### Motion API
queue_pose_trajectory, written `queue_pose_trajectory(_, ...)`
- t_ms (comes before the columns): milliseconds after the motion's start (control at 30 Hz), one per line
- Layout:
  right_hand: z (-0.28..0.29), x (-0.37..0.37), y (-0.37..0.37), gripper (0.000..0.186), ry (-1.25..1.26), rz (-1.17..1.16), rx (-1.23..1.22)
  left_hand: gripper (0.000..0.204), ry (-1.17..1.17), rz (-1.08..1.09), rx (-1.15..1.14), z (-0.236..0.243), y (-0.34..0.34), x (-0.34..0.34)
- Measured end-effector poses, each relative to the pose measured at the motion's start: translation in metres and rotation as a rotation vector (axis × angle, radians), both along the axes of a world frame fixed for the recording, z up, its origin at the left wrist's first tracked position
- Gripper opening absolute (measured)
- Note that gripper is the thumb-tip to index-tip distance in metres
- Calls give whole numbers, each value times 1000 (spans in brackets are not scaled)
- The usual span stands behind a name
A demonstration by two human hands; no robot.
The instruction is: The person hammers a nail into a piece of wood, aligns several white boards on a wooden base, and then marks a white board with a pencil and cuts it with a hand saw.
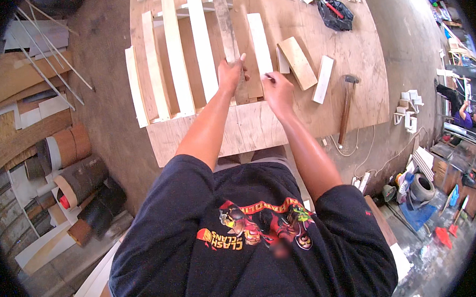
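My left hand (231,75) is closed around the lower part of a weathered grey wooden slat (224,27), which lies lengthwise away from me. To its right, my right hand (280,91) is closed in a pinch over the near end of a pale wooden slat (257,41). Whatever its fingertips hold is too small to make out. On my left, several pale slats (178,65) lie side by side with gaps, their near ends along the wooden table's front edge. A crosspiece (188,11) runs beneath some of them farther off.
Right of my hands lie a wooden block (298,63), a short white piece (323,79) and a hammer (348,109) on the plywood table (365,48). A black bag (336,17) with a red-handled tool sits farther back. Rolled sheets (79,180) and boards stand on the left.
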State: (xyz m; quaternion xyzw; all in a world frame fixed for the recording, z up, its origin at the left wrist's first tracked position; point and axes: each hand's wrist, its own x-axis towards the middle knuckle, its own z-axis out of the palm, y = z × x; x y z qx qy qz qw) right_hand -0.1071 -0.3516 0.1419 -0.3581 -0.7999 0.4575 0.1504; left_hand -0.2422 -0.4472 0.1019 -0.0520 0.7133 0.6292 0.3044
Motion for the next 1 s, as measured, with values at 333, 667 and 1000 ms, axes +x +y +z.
queue_pose_trajectory(333, -50, 81, 50, 27, -52, -288, 56, 49, -22, -2, 63, -12, 2, -2)
queue_pose_trajectory(667, -55, 91, 52, 27, -51, -347, 55, 46, -35, 5, 148, -23, 2, -3)
queue_pose_trajectory(1000, -57, 102, 54, 26, -60, -363, 63, 42, -54, -21, 82, -17, 1, -3)
